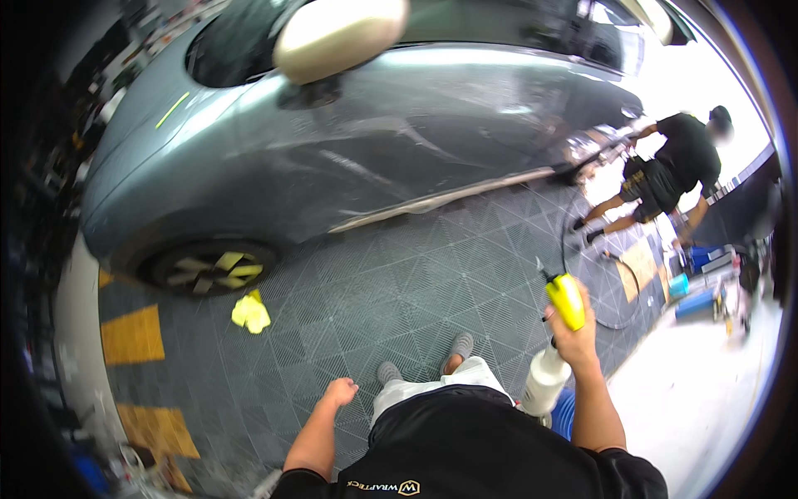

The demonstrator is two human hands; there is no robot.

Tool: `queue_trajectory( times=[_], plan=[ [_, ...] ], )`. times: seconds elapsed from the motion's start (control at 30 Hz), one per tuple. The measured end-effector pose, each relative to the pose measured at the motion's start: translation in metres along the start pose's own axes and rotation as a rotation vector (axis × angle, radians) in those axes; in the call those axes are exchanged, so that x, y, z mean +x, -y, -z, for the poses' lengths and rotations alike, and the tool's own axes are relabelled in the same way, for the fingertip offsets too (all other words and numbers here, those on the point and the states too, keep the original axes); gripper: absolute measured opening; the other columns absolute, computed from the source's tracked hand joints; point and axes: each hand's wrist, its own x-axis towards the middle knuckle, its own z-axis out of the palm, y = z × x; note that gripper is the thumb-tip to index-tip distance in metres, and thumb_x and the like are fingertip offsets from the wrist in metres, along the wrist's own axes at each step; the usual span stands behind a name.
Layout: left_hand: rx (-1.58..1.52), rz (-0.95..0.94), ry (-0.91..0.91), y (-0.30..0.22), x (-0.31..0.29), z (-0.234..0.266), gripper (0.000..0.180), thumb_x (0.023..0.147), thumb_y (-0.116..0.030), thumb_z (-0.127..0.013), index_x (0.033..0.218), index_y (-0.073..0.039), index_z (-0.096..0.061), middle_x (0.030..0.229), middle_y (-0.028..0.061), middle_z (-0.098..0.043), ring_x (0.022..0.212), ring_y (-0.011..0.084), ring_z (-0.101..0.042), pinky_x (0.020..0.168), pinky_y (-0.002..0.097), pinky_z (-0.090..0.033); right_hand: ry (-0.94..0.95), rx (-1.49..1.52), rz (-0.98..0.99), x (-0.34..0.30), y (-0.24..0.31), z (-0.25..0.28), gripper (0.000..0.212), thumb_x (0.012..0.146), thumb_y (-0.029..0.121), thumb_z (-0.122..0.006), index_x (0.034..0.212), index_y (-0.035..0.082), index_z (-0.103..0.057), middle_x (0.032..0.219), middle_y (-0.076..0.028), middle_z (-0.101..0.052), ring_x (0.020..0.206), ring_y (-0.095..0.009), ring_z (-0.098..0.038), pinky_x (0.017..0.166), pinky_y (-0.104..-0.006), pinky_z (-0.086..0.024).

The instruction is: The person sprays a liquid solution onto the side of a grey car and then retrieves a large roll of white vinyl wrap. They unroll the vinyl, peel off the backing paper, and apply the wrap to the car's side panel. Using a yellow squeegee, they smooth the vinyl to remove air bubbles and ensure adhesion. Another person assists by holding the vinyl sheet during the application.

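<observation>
My right hand is wrapped round the neck of a spray bottle with a yellow-green head and a whitish body. The bottle is held up at my right side, its nozzle pointing toward the car. My left hand hangs low at my left with its fingers curled in, and nothing shows in it. In front of me stands a grey-blue car, side on, with streaks of shine on its door. A light-coloured mirror juts out from it.
A yellow cloth lies on the grey tiled floor beside the front wheel. Rearward, another person in black holds a long dark tool near the car; a black hose curves over the floor. Blue containers stand far right.
</observation>
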Motion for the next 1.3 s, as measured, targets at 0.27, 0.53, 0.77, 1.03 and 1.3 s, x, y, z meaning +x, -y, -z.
queue_trajectory(
  times=[0.27,0.53,0.77,1.03,1.3],
  plan=[
    [0.019,-0.116,-0.047,-0.079,0.049,0.012,0.046,0.09,-0.037,-0.061,0.122,-0.005,-0.065,0.123,0.0179,-0.065,0.117,0.0331,-0.06,0.102,0.0394,-0.045,-0.401,0.068,-0.006,0.001,-0.021,0.084,0.043,0.086,0.005,-0.067,0.126,0.0,-0.053,0.094,-0.008,-0.066,0.085,-0.016,-0.063,0.079,-0.0287,-0.051],
    [-0.273,-0.001,-0.049,-0.139,0.087,-0.008,0.018,0.085,-0.015,-0.065,0.093,0.0,-0.071,0.07,0.0055,-0.062,0.06,0.0149,-0.06,0.053,0.0321,-0.051,0.005,0.143,0.067,0.027,-0.096,0.169,0.056,0.089,0.022,-0.069,0.137,0.009,-0.045,0.115,-0.013,-0.065,0.097,-0.033,-0.067,0.089,-0.0369,-0.052],
    [0.012,-0.096,0.133,-0.313,0.145,-0.073,0.027,0.085,-0.019,-0.068,0.103,0.002,-0.069,0.076,0.0098,-0.068,0.064,0.018,-0.064,0.055,0.0325,-0.052,0.262,0.175,0.005,0.039,-0.156,0.27,0.056,0.091,0.023,-0.065,0.141,0.015,-0.041,0.113,-0.014,-0.064,0.099,-0.033,-0.065,0.09,-0.042,-0.051],
    [0.125,-0.365,0.229,-0.546,0.173,-0.102,0.034,0.088,-0.015,-0.065,0.115,0.005,-0.065,0.091,0.0114,-0.07,0.075,0.0161,-0.066,0.07,0.0301,-0.054,0.315,0.095,-0.003,0.083,-0.229,0.319,0.058,0.088,0.022,-0.067,0.14,0.013,-0.043,0.109,-0.013,-0.066,0.098,-0.033,-0.065,0.087,-0.0432,-0.05],
    [0.66,-0.446,0.241,-0.677,0.237,-0.122,0.042,0.084,-0.037,-0.064,0.109,-0.005,-0.071,0.11,0.0187,-0.069,0.102,0.0346,-0.066,0.09,0.0413,-0.051,0.231,0.036,-0.127,0.149,-0.26,0.388,0.059,0.087,0.022,-0.07,0.139,0.008,-0.045,0.121,-0.016,-0.063,0.103,-0.032,-0.066,0.085,-0.0394,-0.053]
  ],
)
